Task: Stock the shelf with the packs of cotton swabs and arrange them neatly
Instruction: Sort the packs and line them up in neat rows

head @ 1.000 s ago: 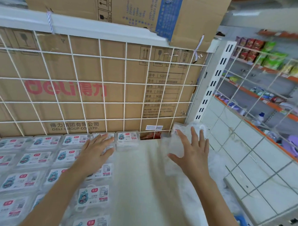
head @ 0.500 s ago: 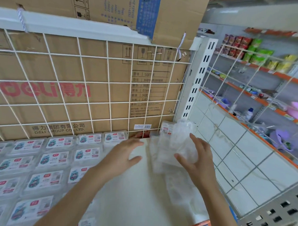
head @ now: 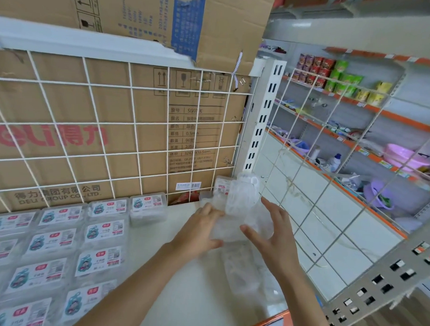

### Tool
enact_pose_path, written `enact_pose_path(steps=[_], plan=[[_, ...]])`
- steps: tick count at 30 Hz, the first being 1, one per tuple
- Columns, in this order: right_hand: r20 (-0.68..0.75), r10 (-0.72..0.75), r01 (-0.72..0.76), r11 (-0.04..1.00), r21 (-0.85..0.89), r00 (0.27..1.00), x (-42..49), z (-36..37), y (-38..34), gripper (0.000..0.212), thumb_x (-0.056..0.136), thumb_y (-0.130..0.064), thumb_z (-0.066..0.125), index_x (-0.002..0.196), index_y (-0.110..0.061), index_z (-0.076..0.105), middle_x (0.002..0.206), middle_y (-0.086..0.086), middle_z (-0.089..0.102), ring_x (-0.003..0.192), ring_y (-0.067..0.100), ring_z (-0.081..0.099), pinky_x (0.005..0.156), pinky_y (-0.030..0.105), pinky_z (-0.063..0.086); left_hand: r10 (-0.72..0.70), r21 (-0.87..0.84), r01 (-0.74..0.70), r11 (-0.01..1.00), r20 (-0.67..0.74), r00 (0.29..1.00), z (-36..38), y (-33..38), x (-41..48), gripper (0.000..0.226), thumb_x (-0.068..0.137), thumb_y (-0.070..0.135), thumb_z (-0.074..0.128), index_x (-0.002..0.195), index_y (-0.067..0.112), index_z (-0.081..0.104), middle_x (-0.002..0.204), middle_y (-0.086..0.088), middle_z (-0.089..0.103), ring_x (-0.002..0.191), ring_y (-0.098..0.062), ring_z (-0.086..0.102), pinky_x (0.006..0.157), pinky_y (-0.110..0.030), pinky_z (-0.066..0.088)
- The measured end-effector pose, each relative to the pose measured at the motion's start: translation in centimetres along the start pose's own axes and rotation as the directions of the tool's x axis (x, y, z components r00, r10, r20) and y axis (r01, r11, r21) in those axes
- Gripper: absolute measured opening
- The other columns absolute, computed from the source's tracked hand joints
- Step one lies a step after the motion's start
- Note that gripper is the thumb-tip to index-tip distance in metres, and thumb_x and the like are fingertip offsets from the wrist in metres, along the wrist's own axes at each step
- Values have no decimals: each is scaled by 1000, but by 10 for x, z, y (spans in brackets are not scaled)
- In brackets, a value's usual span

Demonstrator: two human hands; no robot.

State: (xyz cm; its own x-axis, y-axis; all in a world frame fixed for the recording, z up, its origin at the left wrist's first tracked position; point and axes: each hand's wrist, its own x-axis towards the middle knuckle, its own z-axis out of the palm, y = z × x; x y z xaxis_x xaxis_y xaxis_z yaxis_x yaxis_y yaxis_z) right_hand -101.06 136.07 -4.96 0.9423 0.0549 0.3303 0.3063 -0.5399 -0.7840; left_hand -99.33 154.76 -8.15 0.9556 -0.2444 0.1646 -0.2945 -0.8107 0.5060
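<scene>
Several labelled packs of cotton swabs (head: 104,232) lie in neat rows on the left half of the white shelf (head: 180,283). At the shelf's back right corner, a clear plastic bundle of swab packs (head: 240,200) is held between my hands. My left hand (head: 199,235) grips its left side with curled fingers and thumb. From the right, my right hand (head: 272,238) holds it, thumb in front and fingers spread along its side. One labelled pack (head: 221,187) shows at the bundle's top. More clear wrap (head: 241,273) trails down onto the shelf.
A white wire grid (head: 137,135) backs the shelf, with a cardboard box (head: 63,138) behind it and another box (head: 226,29) on top. A second wire grid (head: 330,191) and a slotted upright (head: 261,120) close the right side. Aisle shelves (head: 356,124) lie beyond.
My left hand left the rows of packs and moved right to grip the bundle. My right hand lifted the bundle off the shelf corner. The view swung to the right.
</scene>
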Motion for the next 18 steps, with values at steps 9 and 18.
enact_pose_path(steps=[9, 18], plan=[[16, 21, -21, 1000, 4, 1000, 1, 0, -6, 75, 68, -58, 71, 133, -41, 39, 134, -13, 39, 124, 6, 39, 93, 22, 32, -120, -336, 181, 924, 194, 974, -36, -4, -24, 57, 63, 49, 66, 117, 36, 52, 110, 9, 40, 99, 0, 47, 89, -17, 42], [174, 171, -244, 687, 685, 970, 0, 10, -34, 55, 72, -54, 64, 124, -39, 55, 124, -9, 60, 114, -1, 55, 92, 31, 48, -402, -813, 391, 431, 214, 890, -61, -11, -57, 36, 80, 43, 60, 98, 14, 67, 94, -7, 73, 84, -19, 67, 70, -27, 54]])
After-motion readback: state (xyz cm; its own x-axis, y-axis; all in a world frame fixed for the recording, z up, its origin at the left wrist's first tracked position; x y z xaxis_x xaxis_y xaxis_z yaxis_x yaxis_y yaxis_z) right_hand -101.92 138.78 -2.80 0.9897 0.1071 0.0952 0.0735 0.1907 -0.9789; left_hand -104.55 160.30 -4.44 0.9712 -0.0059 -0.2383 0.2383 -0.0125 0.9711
